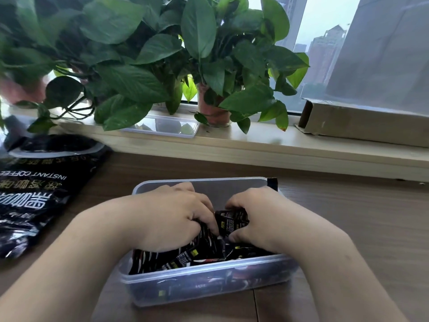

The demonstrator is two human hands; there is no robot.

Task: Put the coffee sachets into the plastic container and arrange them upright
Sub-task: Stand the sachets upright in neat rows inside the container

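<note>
A clear plastic container (204, 282) stands on the wooden table in front of me, holding several black coffee sachets (185, 256) that lie tumbled along its near side. Both my hands are inside it. My left hand (167, 217) presses down on a bunch of sachets, fingers curled over them. My right hand (257, 217) pinches an upright sachet (232, 221) between thumb and fingers at the container's middle. One more sachet (272, 184) pokes up at the far right corner.
A large black instant-coffee bag (34, 194) lies on the table at the left, with a clear lid (55, 149) on its far end. Potted plants (211, 108), another clear lid (162, 126) and a cardboard box (362, 122) sit on the windowsill behind.
</note>
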